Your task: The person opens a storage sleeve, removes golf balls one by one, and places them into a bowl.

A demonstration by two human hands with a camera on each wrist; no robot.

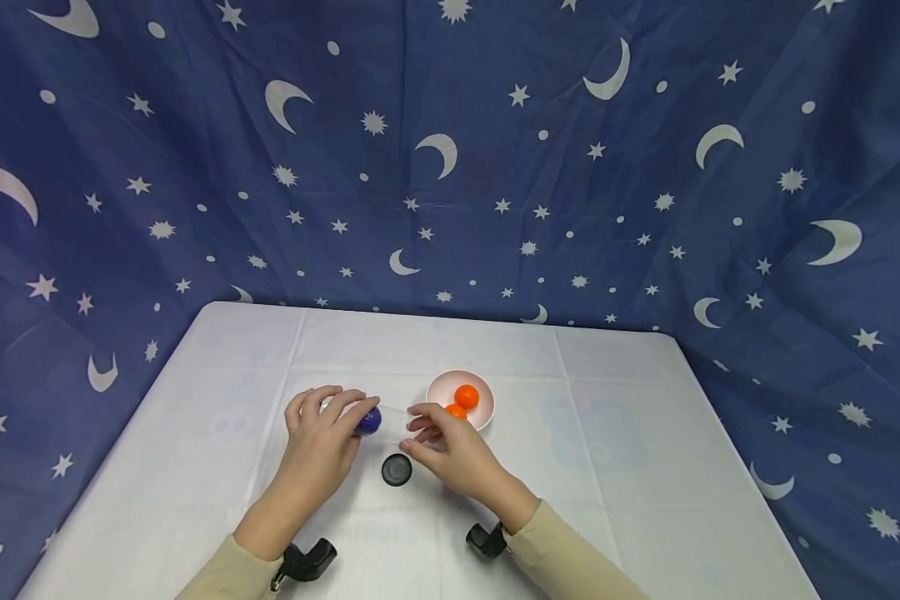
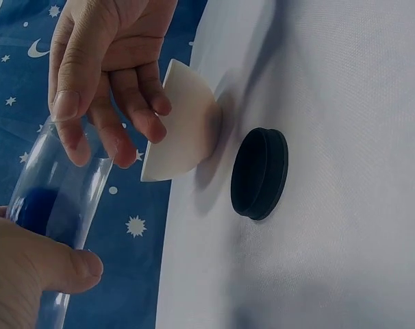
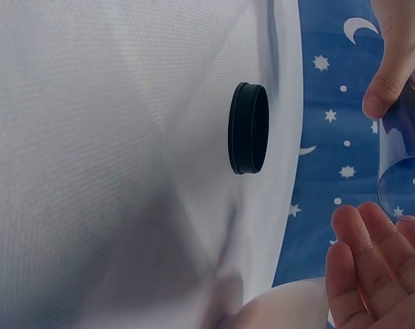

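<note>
My left hand point(image 1: 317, 446) grips a clear tube point(image 2: 87, 175) tilted above the table, its open end towards my right hand point(image 1: 453, 454). Inside the tube, near the left fingers, sits a dark blue ball point(image 1: 370, 422). At the open end, the right fingers point(image 3: 372, 253) are extended and slightly bent, with nothing held in them; whether they touch the rim I cannot tell. On the table below both hands lies a round black cap point(image 1: 397, 470), its hollow side up. Just beyond the right hand stands a pale pink bowl point(image 1: 441, 390) holding orange balls point(image 1: 467, 397), one partly hidden by the fingers.
A white cloth covers the table point(image 1: 645, 500). Behind it hangs a blue curtain point(image 1: 487, 242) with moons and stars. Black wrist-mounted devices point(image 1: 309, 561) sit under both forearms, close to the tabletop.
</note>
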